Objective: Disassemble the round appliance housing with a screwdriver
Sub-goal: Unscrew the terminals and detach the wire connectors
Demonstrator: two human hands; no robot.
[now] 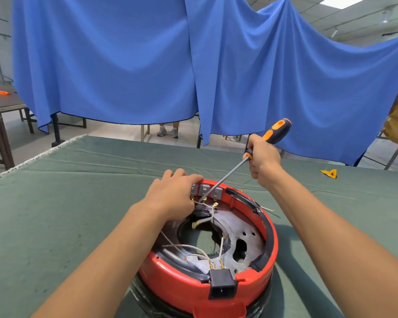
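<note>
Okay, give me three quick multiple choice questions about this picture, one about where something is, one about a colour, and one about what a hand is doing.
1. Where does the screwdriver tip point?
A. At the black socket on the near rim
B. Among the terminals by the far rim of the housing
C. At the green cloth

2. What colour is the housing's outer ring?
A. Red
B. Blue
C. White

3. What is the left hand doing?
A. Holding the screwdriver
B. Lying flat on the cloth
C. Resting on the housing's far rim

Answers: 1 B, the shaft ends beside the grey connector blocks. 2 A, the ring is red. 3 C, the right hand has its grip on the handle.
</note>
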